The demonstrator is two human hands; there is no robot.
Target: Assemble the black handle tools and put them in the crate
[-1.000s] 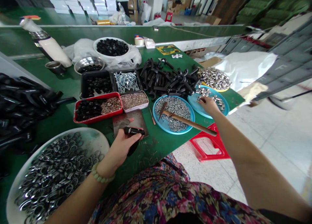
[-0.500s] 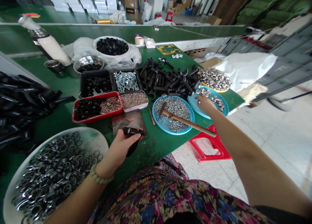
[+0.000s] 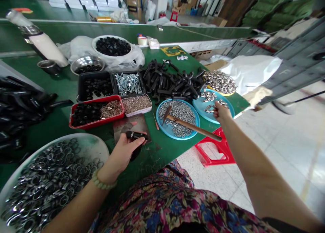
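Note:
My left hand (image 3: 123, 151) is closed around a black plastic part (image 3: 136, 135) with small pale lettering on it, held above a flat metal plate (image 3: 117, 129) on the table. Over the right blue tray (image 3: 200, 112), the fingers of my right hand (image 3: 222, 112) are pinched together beside small shiny metal cylinders (image 3: 208, 95). Whatever is between those fingertips is too small to make out. A hammer (image 3: 193, 125) lies across the other blue tray (image 3: 162, 127), which holds many small metal nuts (image 3: 181, 110).
Behind the trays lies a heap of black curved parts (image 3: 172, 80). Bins of screws (image 3: 128, 84), rivets (image 3: 111, 109) and black pieces (image 3: 96, 87) stand left of it. A large tub (image 3: 103, 145) of metal rings is at the left front. A red stool (image 3: 215, 150) stands beside the table.
My right hand has moved right and slightly down across the blue tray, away from the small pile of cylinders. My left hand keeps its hold on the black part. The view has shifted slightly.

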